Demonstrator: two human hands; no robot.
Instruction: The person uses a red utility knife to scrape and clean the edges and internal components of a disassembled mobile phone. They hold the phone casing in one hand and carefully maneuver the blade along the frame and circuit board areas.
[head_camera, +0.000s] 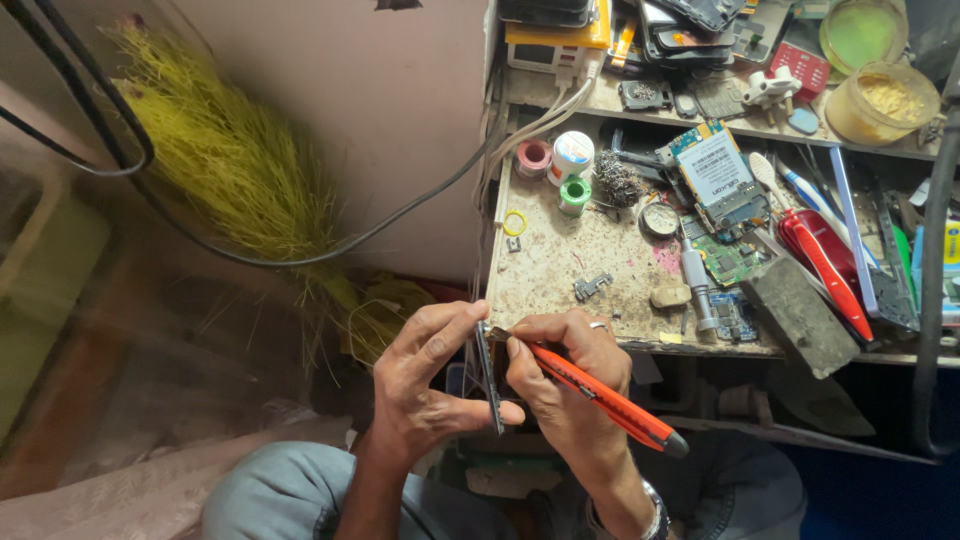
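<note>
Both hands (500, 385) pinch a thin phone (487, 375) against an orange knife (600, 395).

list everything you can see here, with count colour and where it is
flat device: 1, dark, held edge-on between both hands
utility knife: 1, orange and black, in the right hand, tip at the device's edge
workbench: 1, stained beige, upper right
solder and tape spools: 3, pink, white, green, back left of the bench
circuit boards: several, green and blue, mid bench
red handset: 1, red, right of the boards
plastic tubs: 2, yellowish, top right shelf
grass broom: 1, yellow-green, against the wall on the left
black cable: 1, looping across the wall
left hand: 1, gripping the device
right hand: 1, ring on a finger, gripping the knife
</note>
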